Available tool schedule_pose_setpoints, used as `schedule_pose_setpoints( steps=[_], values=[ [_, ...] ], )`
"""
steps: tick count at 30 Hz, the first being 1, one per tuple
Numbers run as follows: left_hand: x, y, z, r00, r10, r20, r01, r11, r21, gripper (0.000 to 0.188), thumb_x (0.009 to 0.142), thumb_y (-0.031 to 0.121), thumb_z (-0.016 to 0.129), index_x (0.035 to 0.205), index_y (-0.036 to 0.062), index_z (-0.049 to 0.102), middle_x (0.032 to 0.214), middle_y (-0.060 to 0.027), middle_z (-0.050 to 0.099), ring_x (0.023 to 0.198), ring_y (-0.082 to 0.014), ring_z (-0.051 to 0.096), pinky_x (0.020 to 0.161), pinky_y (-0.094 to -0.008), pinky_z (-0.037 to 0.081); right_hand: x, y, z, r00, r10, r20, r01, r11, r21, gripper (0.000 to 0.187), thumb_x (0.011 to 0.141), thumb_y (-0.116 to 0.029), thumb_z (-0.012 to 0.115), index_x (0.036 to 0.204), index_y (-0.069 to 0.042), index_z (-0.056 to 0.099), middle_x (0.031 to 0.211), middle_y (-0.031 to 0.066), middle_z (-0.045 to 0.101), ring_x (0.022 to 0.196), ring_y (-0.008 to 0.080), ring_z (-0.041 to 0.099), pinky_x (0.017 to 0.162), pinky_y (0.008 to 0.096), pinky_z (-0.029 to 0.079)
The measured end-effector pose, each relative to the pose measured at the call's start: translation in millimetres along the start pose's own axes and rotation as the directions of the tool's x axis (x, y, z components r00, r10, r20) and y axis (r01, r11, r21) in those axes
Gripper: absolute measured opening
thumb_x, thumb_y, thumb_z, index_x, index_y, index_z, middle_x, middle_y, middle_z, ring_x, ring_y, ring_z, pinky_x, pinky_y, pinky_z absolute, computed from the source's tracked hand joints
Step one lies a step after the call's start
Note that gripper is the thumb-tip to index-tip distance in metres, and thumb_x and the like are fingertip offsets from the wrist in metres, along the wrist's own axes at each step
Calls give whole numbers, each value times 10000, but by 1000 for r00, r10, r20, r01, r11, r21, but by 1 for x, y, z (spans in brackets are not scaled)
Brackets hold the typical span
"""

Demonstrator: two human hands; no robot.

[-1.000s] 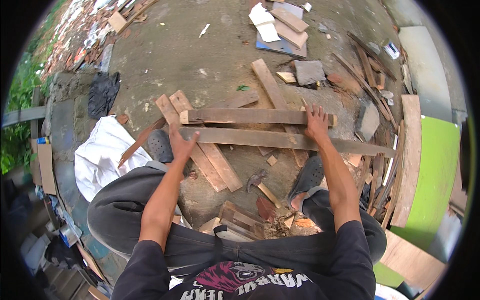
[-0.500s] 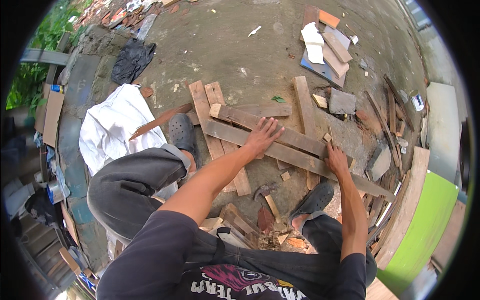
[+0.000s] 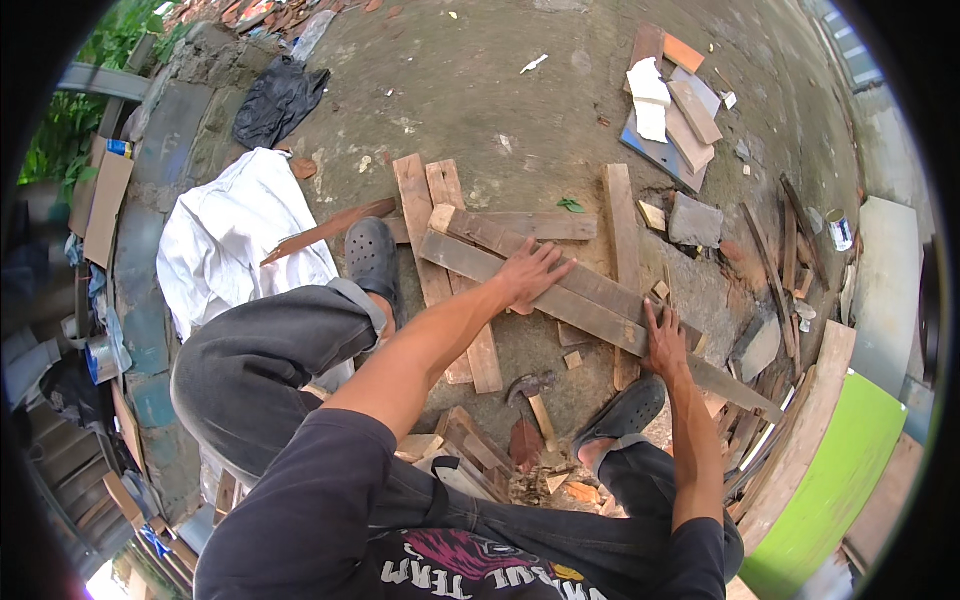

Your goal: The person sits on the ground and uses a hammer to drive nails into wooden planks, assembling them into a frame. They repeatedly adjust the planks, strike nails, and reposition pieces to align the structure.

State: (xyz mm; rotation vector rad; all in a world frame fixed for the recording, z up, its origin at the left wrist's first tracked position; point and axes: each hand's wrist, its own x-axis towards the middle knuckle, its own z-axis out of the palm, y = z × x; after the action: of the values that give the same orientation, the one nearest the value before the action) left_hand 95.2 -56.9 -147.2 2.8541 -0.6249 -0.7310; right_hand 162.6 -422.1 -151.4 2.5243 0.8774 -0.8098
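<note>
Beyond the left hand [image 3: 530, 275], past the stacked long planks [image 3: 560, 285] it presses on, bare dirt ground [image 3: 500, 100] lies open, while a white sack [image 3: 235, 235] and a grey clog [image 3: 373, 255] crowd its left. Just near of the right hand [image 3: 663, 340] lie a hammer [image 3: 533, 395] and small offcuts [image 3: 572, 360]; to its right, leaning boards [image 3: 800, 440] and rubble [image 3: 760, 300] close the way.

Single head-worn fisheye view, looking steeply down from above, close over the person's own arms, ground [image 3: 480, 90] curving toward the rim
</note>
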Motion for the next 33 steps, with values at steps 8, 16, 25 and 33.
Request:
schedule_pose_setpoints(
  steps=[8,16,25,33],
  values=[
    [-41,-82,-19,992,-121,36,118,991,64,1331,576,427,922,1605,165,119,1592,-167,274,1497,-335,222,1242,-554,97,26,-73,-56,985,-46,-167,72,985,155,1388,546,-354,930,1614,-238,51,1476,257,368,1383,440,358,1050,624,364],
    [-106,-149,-12,908,-298,-295,260,952,-162,1142,721,617,777,1574,90,229,1630,-217,171,1526,-387,116,1234,-539,110,36,-97,-93,992,-100,-77,114,972,204,1302,641,-597,848,1610,-164,94,1473,278,379,1371,431,381,1045,621,372],
    [-148,-240,28,410,-910,-60,549,299,-780,942,850,575,656,1510,-12,330,1446,-244,489,1342,-424,461,1090,-452,398,53,-54,-57,989,54,-136,5,916,401,865,876,-697,562,1498,-122,390,1371,243,543,1278,415,510,1087,558,359],
    [-162,-234,33,552,-832,-55,332,280,-901,1054,707,495,845,1489,-18,358,1395,-274,526,1306,-363,517,1067,-410,424,85,-58,-73,992,127,15,-116,849,516,761,887,-718,528,1239,-51,629,1204,245,626,1147,416,590,963,482,475]
  ],
)
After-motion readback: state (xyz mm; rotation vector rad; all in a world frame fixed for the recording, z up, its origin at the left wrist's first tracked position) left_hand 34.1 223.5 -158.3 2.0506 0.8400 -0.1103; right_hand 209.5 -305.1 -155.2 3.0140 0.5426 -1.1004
